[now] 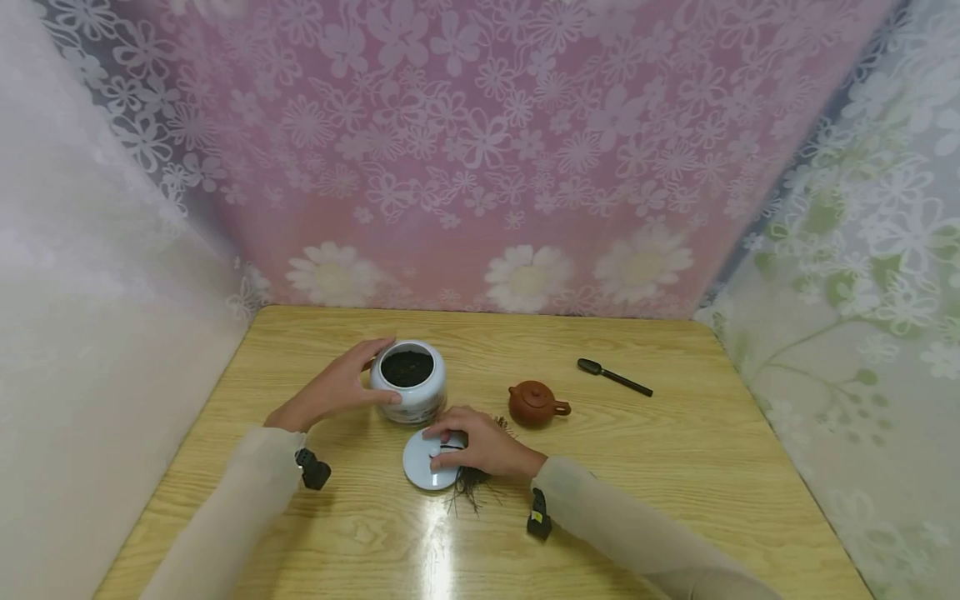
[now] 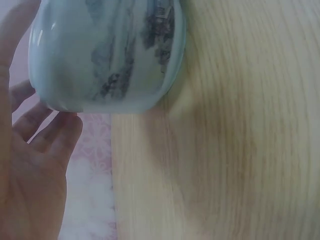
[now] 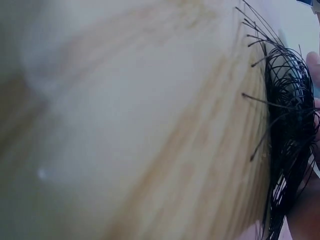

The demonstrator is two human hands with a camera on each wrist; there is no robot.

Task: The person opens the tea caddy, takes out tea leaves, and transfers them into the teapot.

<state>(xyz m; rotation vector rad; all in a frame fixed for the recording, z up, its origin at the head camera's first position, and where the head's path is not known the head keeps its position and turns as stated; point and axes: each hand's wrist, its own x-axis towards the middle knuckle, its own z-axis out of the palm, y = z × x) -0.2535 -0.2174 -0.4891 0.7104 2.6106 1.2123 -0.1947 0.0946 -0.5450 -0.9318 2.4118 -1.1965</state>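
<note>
My left hand (image 1: 341,387) grips a white porcelain jar (image 1: 420,408), thumb on the near side and fingers round the far side. Dark, loose contents, resembling tea leaves, show in its mouth. In the left wrist view the jar (image 2: 105,55) bears a grey painted landscape, and the fingers touch its wall. Just in front of it, my right hand (image 1: 480,446) pinches a round white lid (image 1: 420,467) near its middle; the fingers hide the pinched spot. A bundle of dark wiry strands (image 1: 470,483) lies partly under that hand; it also appears in the right wrist view (image 3: 290,105).
Right of the jar stands a small reddish-brown teapot (image 1: 534,406), its handle to the right. Farther right and back lies a black spoon-like tool (image 1: 618,379). The wooden table (image 1: 637,492) meets flowered cloth walls at the back and sides.
</note>
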